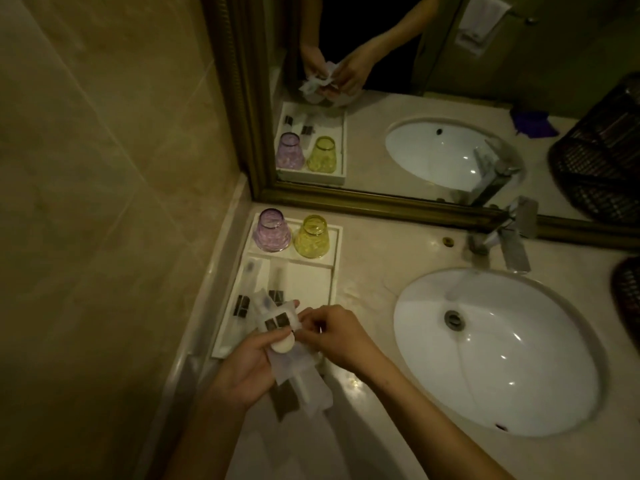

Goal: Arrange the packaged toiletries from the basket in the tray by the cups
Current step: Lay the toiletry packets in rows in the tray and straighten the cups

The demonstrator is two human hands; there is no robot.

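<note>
The left hand point(242, 368) grips a bundle of packets point(294, 372); the right hand point(332, 332) pinches the top sachet point(278, 322). Best peeled free singly, then laid flat in the tray point(335, 271) beside the two packets already there.

- Lilac textured glass cup point(272, 234), bumpy pattern
- Yellow textured glass cup point(312, 241), same pattern
- White rectangular tray point(335, 261)
- Translucent white sachets point(278, 322) with dark square labels
- Round white soap piece point(283, 344)
- White oval sink basin point(498, 351)
- Beige marble countertop point(374, 258), faint veining
- Dark brown woven basket point(627, 299)
- Dull gold mirror frame point(363, 199)
</note>
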